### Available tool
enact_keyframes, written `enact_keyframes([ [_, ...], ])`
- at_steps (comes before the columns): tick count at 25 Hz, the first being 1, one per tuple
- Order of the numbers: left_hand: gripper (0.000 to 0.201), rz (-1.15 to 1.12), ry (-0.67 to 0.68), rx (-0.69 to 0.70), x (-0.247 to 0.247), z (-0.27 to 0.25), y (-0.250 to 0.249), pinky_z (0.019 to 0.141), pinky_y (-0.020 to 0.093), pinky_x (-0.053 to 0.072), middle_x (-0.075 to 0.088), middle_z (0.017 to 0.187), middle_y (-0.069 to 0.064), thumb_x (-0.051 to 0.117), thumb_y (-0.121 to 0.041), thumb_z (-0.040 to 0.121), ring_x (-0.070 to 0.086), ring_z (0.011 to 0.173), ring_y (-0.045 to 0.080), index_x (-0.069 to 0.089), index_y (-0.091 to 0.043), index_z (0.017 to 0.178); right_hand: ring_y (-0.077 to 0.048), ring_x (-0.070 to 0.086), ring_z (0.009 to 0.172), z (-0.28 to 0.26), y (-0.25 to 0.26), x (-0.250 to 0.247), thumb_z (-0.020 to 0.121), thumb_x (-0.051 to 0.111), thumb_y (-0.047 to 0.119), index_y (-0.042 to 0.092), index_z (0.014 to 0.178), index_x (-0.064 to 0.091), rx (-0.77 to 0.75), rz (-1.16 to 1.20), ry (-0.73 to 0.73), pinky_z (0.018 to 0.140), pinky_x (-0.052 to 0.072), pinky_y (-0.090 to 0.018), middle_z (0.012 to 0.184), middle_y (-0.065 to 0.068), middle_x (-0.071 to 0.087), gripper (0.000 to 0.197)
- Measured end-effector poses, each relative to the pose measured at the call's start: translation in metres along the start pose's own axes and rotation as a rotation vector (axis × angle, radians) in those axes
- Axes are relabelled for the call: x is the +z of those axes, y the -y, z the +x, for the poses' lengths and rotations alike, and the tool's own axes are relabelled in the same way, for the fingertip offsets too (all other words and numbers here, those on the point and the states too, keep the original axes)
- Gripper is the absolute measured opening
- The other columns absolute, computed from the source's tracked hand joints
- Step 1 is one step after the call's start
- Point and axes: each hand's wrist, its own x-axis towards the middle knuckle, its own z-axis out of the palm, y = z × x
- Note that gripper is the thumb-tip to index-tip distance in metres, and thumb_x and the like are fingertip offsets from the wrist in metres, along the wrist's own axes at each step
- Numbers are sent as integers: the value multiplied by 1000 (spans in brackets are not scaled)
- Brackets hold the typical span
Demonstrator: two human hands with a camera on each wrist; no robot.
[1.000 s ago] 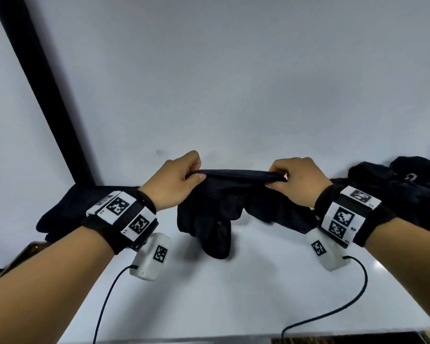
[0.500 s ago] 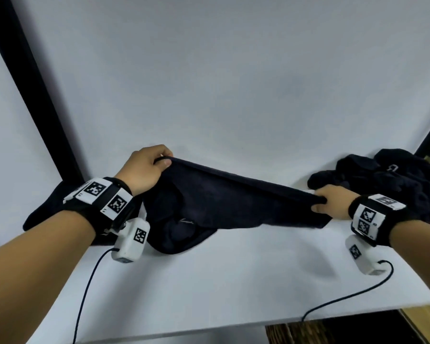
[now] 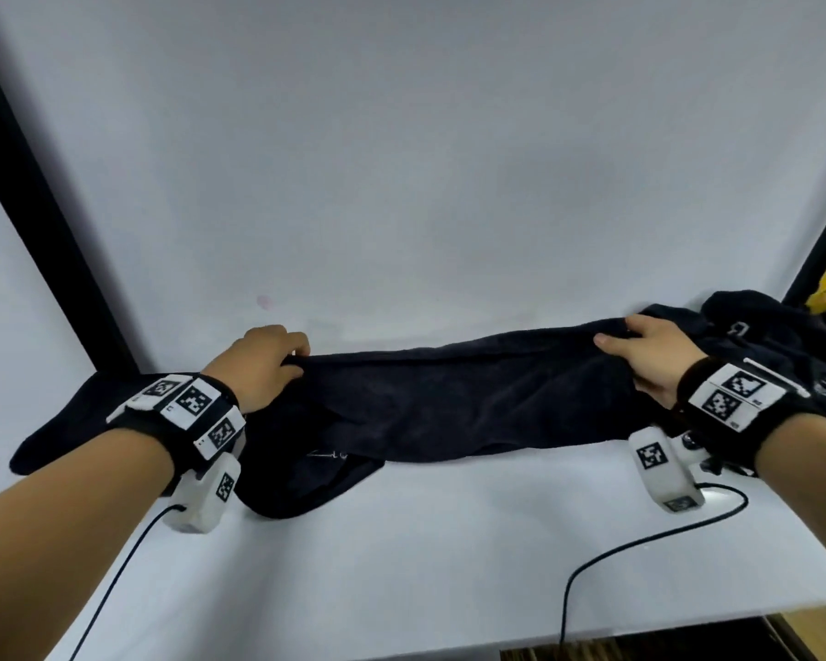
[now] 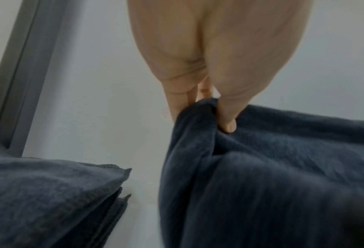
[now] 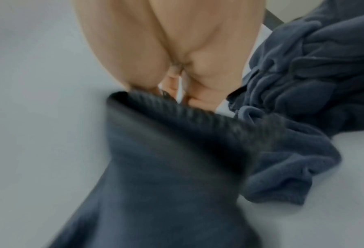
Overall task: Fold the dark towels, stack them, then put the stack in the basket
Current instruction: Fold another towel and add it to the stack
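Observation:
A dark towel [image 3: 459,403] hangs stretched between my two hands above the white table [image 3: 401,565]. My left hand [image 3: 277,362] pinches its left corner; the left wrist view shows the thumb [image 4: 227,120] pressed into the cloth [image 4: 272,167]. My right hand [image 3: 640,348] grips the right corner, seen blurred in the right wrist view over the towel [image 5: 166,167]. The towel's lower edge sags onto the table at the left. A folded dark towel [image 3: 68,422] [image 4: 49,193] lies at the far left. The basket is not in view.
A heap of crumpled dark towels [image 3: 759,336] [image 5: 314,67] lies at the right end of the table. Black frame posts [image 3: 44,221] stand at the back left and back right. Two sensor cables [image 3: 616,555] trail over the front of the table.
My hands have moved far apart, drawing the bunched towel out to its full width. The right hand went right toward the heap, and the towel now hangs lower.

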Motion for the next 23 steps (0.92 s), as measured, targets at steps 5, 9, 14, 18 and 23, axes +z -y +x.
enact_keyframes([
  [5,15,36,84,-77,-12,-6,-30,90,35,48,65,105,1,59,-26,91,59,99,21,64,-24,104,-16,72,66,-25,25,15,95,49,-4,-4,97,60,186,251,273,58,59,-24,82,-14,72,12],
  [9,34,-334,54,226,-24,-27,-138,79,30,53,64,92,-7,77,-43,73,64,84,13,59,-25,96,-11,64,47,-52,53,69,90,62,0,3,85,54,42,170,315,42,49,-18,65,-10,64,9],
  [14,57,-467,13,202,-14,-33,-188,77,28,54,61,103,-9,79,-41,71,62,88,9,40,-22,108,-20,72,74,-70,65,96,84,67,4,-1,93,65,41,338,462,65,58,-25,83,-13,72,10],
  [18,24,-694,-127,50,-7,-26,-164,81,36,56,65,94,-8,69,-32,83,68,83,12,54,-22,99,-18,71,82,-80,57,101,77,68,-10,-1,103,67,-42,218,539,70,56,-22,89,-12,73,27],
  [23,8,-762,-159,17,-5,-22,-147,77,43,58,69,77,0,67,-16,81,69,74,20,64,-22,85,-25,71,93,-89,48,110,78,71,-8,9,108,67,-120,-54,601,82,58,-33,110,-9,69,35],
])
